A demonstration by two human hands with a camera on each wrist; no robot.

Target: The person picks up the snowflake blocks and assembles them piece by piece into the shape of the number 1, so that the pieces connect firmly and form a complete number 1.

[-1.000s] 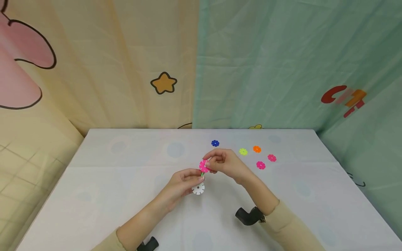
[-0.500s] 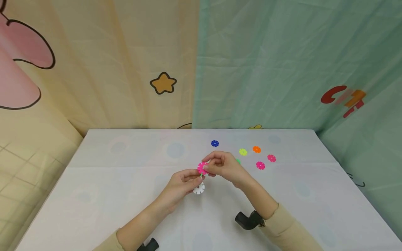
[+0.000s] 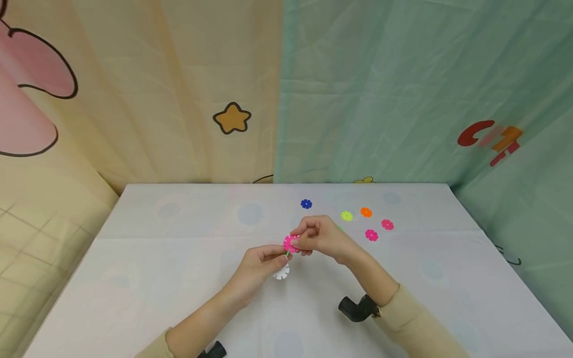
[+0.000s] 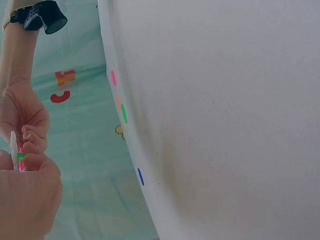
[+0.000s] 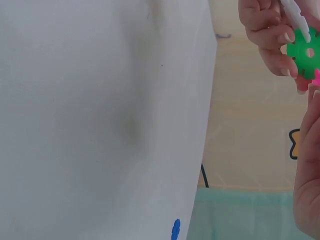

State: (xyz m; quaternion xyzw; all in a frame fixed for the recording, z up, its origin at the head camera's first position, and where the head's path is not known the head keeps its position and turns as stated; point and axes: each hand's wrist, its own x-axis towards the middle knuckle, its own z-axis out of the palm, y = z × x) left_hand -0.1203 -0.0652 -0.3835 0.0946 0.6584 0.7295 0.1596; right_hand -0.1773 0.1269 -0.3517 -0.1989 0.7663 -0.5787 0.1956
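Note:
Over the middle of the table, my left hand pinches a green notched disc between thumb and fingers; the head view shows only its thin edge. A white notched disc is slotted to the green one and sticks out below the left thumb. My right hand pinches a pink notched disc by its right side. The pink disc's lower edge meets the green one at the left fingertips. Whether those two are slotted together I cannot tell.
Loose notched discs lie toward the table's back right: blue, yellow-green, orange and two pink, one of them a pink disc nearer. Another green disc is mostly hidden behind my right hand. Curtains hang behind the table.
My right hand and the pink disc have come slightly down toward the left hand. The white disc has turned a little and shows less. The green disc on the table has come partly into view.

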